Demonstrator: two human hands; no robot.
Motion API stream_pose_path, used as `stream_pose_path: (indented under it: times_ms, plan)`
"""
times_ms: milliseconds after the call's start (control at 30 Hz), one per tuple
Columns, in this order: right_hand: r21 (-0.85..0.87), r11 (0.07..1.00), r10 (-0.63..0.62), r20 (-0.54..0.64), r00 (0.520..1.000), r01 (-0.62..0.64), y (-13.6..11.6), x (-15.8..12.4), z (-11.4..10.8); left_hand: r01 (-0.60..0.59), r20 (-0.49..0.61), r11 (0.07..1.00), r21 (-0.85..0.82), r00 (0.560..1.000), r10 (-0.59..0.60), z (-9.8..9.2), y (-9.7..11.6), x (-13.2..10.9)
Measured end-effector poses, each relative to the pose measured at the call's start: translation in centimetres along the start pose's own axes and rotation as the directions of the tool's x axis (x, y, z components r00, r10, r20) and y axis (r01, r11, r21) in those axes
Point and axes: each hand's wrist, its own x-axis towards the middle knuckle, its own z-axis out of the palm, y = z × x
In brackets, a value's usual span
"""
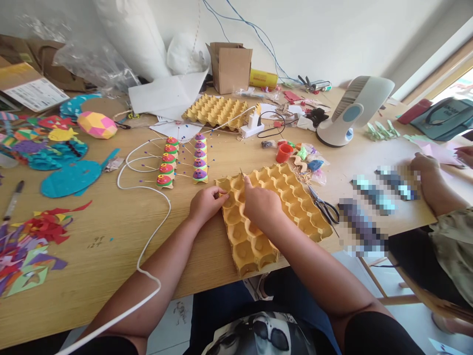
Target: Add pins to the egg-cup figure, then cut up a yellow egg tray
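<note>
A yellow cardboard egg tray (291, 207) lies at the table's front edge. My left hand (205, 203) is closed in a pinch on the tray's far left corner. My right hand (260, 204) is closed over the tray's left part, holding a thin pointed tool whose tip sticks up by the thumb; what the tool is I cannot make out. Two rows of painted egg-cup pieces (166, 165) with pins stuck in them stand just beyond my hands.
Black scissors (325, 207) lie right of the tray. A second egg tray (216, 111), a cardboard box (231, 66), a white fan (351, 111) and a red cup (284, 153) sit farther back. Coloured paper cutouts (33, 241) cover the left. Another person's hand (424, 165) rests at right. A white cable (148, 236) crosses the table.
</note>
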Motion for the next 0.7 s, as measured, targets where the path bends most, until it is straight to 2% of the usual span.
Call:
stream_pose_path:
  times_ms: [133,367,567,700]
  plan:
    - [-0.01,1.0,-0.003,0.005,1.0,0.003,-0.1,-0.9,0.3,-0.008,0.012,1.0,0.004,1.0,0.008,-0.1,0.0,0.1]
    - [-0.001,1.0,-0.012,0.01,1.0,0.012,-0.7,1.4,-0.3,-0.016,0.048,1.0,-0.004,0.999,0.016,-0.3,-0.2,0.2]
    - [-0.009,1.0,-0.006,0.046,0.999,0.007,0.4,-1.0,-0.9,-0.013,0.035,1.0,0.013,0.999,0.012,-0.3,0.2,0.0]
    - [0.011,1.0,0.018,0.089,0.996,-0.019,0.3,-0.3,-1.8,-0.017,0.037,1.0,0.013,0.999,0.016,-0.3,0.4,-0.1]
